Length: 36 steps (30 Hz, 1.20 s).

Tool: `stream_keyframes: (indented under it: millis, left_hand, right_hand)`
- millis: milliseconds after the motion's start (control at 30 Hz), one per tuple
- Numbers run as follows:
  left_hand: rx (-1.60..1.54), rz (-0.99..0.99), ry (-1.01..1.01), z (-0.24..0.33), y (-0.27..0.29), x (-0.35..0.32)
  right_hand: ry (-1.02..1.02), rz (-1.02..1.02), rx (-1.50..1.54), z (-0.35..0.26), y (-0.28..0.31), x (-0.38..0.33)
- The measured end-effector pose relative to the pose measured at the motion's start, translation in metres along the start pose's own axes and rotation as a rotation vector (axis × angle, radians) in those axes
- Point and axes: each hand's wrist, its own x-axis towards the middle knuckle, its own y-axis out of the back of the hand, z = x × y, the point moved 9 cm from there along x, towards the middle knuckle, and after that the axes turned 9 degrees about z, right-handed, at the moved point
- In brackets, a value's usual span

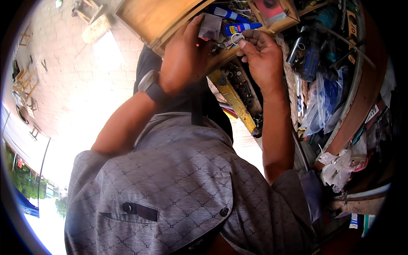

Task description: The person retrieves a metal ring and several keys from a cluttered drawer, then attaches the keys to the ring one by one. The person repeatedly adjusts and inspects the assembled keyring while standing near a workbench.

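Over an open wooden drawer, my left hand (182, 59), with a wristband, curls its fingers at the edge of a small clear plastic bag (210, 27) with something dark inside. Its thumb is partly hidden. To the right, my right hand (263, 55) is closed in a pinch, thumb against forefinger, on a thin pale ring (236, 39). Small metal pieces lie between the hands, too small to name. Just beyond the ring rests a blue tube (240, 28) with a pointed nozzle, and behind it another blue tube (227, 13).
A wooden lid or panel (157, 19) rises at the upper left. Below the drawer sits a tray of small metal parts (242, 87) beside a yellow worn bar (231, 100). Tools, including a blue-handled one (311, 59), and plastic bags (325, 102) crowd the right. Stools stand at the far left.
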Motion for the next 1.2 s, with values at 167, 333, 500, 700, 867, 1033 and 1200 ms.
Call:
stream_keyframes:
  millis: [167, 333, 500, 700, 867, 1033, 1200]
  left_hand:
    - [0.079, -0.019, -0.338, 0.018, 0.014, -0.02]
    - [0.249, -0.26, -0.4, 0.013, -0.007, -0.039]
    - [0.202, -0.325, -0.409, 0.001, -0.029, -0.036]
    - [0.304, -0.329, -0.523, 0.024, -0.017, -0.046]
    - [0.612, -0.412, -0.562, 0.021, -0.004, -0.062]
    - [0.575, -0.555, -0.558, 0.013, -0.021, -0.067]
    - [0.553, -0.607, -0.478, 0.013, -0.027, -0.065]
  right_hand:
    - [-0.04, -0.022, 0.068, 0.004, -0.011, -0.021]
    - [-0.1, -0.022, 0.132, 0.026, -0.019, -0.041]
    - [-0.113, -0.006, 0.124, 0.032, -0.019, -0.051]
    - [-0.112, 0.03, 0.144, 0.032, -0.012, -0.053]
    - [-0.099, 0.045, 0.154, 0.036, -0.008, -0.056]
    - [-0.098, 0.048, 0.156, 0.037, -0.008, -0.058]
    - [-0.086, 0.055, 0.14, 0.036, -0.005, -0.063]
